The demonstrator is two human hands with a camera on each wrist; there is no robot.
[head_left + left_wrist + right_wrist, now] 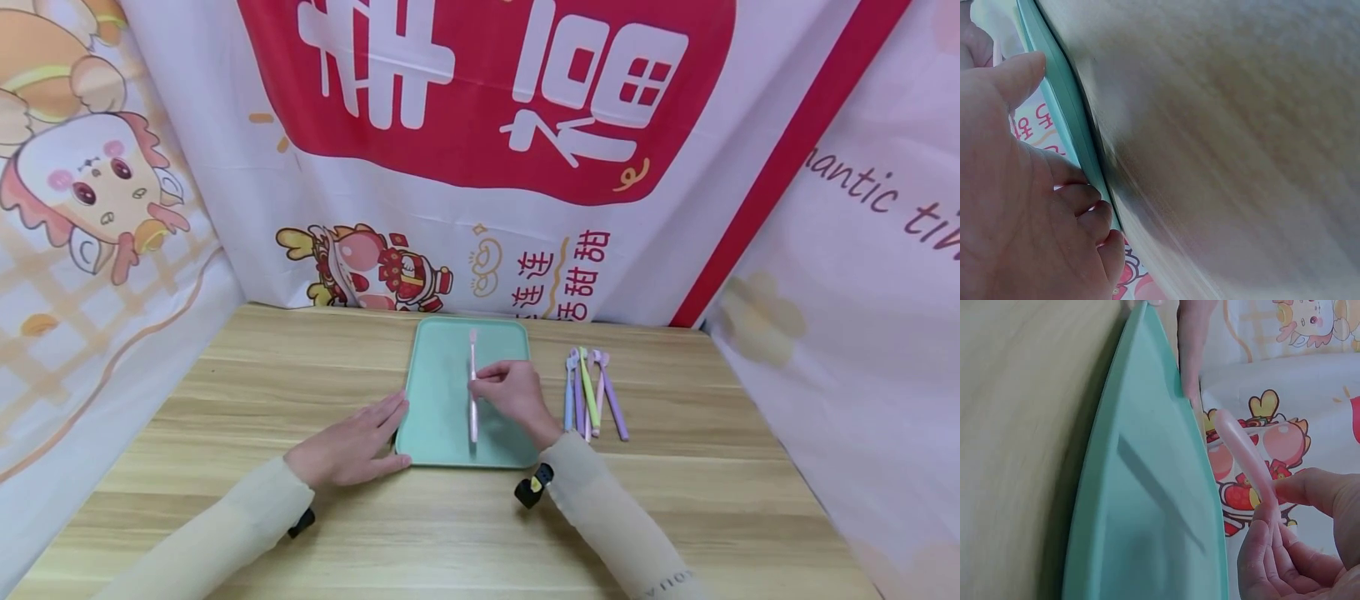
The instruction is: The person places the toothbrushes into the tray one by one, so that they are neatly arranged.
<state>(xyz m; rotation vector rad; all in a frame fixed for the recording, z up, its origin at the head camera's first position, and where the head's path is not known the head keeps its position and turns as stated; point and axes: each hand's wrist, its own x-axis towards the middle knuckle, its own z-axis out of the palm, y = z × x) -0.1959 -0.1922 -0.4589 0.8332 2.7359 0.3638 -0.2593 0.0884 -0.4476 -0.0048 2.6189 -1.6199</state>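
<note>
A pink toothbrush [473, 417] is pinched in my right hand [516, 393], between thumb and fingers, over the mint-green tray [438, 417]. Its bristle head points toward the back wall and its handle toward me. In the right wrist view the pink handle [1244, 456] stands above the tray floor and casts a shadow on it. My left hand [352, 442] touches the tray's left rim with its fingers extended. The left wrist view shows those fingertips [1112, 247] along the green edge.
Right of the tray, several toothbrushes [588, 396] in blue, purple, green and pink lie in a loose bunch on the wooden table [675, 500]. Printed cloth [480, 183] hangs behind the table and at both sides.
</note>
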